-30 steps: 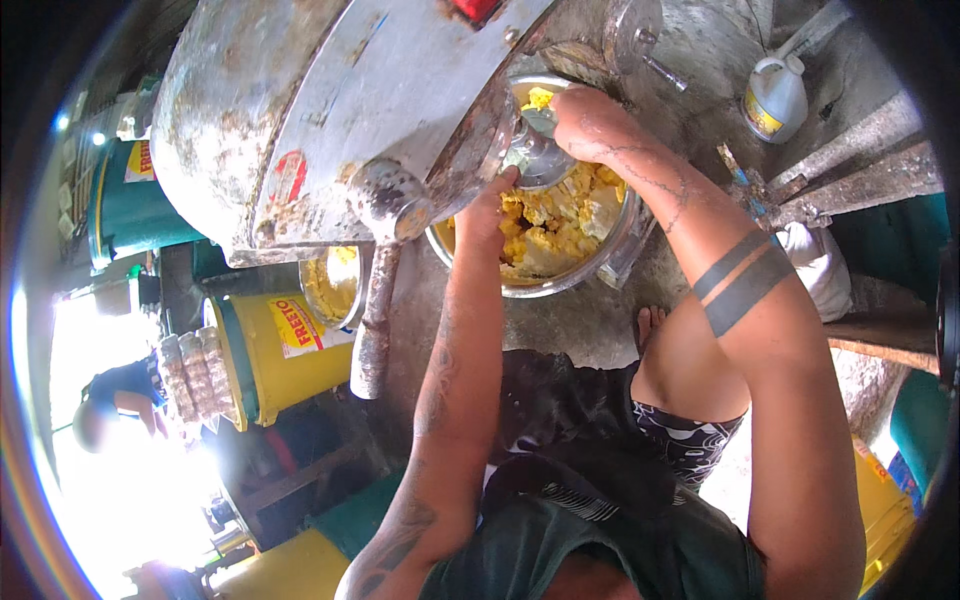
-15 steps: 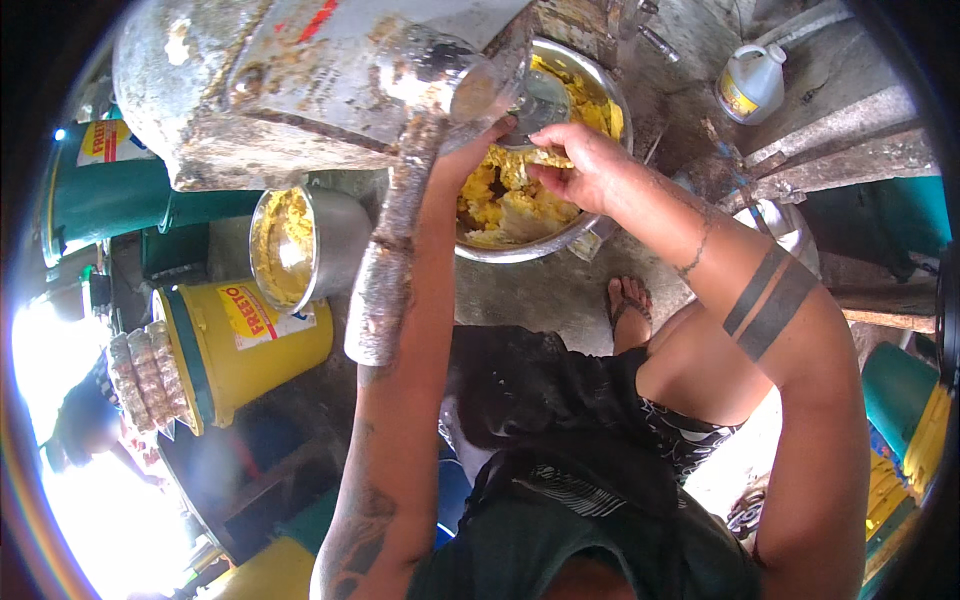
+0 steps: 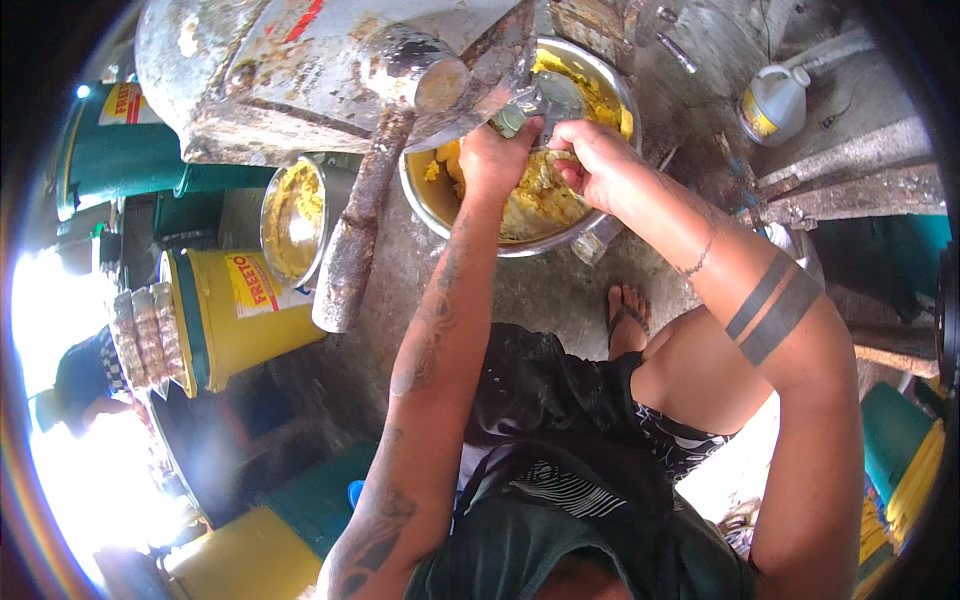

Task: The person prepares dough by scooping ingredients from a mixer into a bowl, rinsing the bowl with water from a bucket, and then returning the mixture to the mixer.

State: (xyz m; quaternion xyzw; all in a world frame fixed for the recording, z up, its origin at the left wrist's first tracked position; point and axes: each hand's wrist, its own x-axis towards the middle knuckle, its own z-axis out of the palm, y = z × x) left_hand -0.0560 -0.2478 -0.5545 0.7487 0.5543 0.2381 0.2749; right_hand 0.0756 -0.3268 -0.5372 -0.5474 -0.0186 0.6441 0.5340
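Observation:
A wide metal basin point(image 3: 420, 205) stands on the floor before me, holding crumbly yellow mash point(image 3: 530, 215) with a paler lump in it. Over it, my left hand point(image 3: 497, 160) is curled closed at the near end of a greyish, see-through round piece point(image 3: 560, 98). Whether that is a jar or a machine part I cannot make out. Close beside it, my right hand point(image 3: 597, 165) is bent with its fingers drawn together. A bit of yellow mash shows at its fingertips, but what lies within them is hidden.
A big worn metal machine point(image 3: 290, 90) overhangs the basin at the upper left, its rusty handle point(image 3: 360, 230) jutting toward me. Left of it are a smaller yellow-smeared pot point(image 3: 325, 215), a yellow bucket point(image 3: 225, 340) and a green bucket point(image 3: 110, 160). A white jug point(image 3: 775, 105) stands at the upper right.
My left hand and forearm have come out from behind the handle and shifted right. The handle's lower end has swung left. My right hand remains over the basin, its fingers drawn closer together.

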